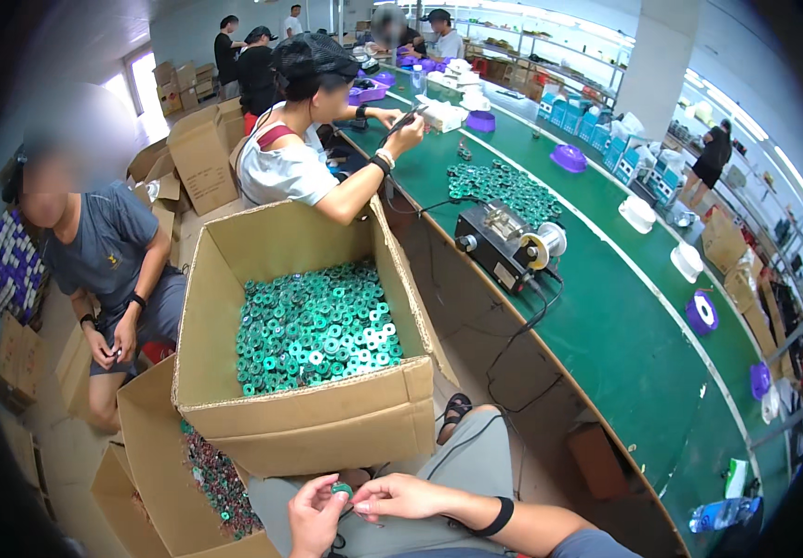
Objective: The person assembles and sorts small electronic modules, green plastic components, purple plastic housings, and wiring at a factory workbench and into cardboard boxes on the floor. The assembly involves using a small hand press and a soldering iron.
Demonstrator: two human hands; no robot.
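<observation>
Low in front of you, your left hand (313, 518) pinches a small green part (341, 488); whether your right hand (401, 496), fingertips close beside it, grips anything, I cannot tell. If this pinch loosens, the part could slip down. The large carton (313, 430) blocks forward reach.

The scene is bright from white lamps (732, 111) and a bright opening (145, 82), which is overexposed. Glare whitens some green discs (364, 344). Straight edges bend strongly toward the blackened rim.
</observation>
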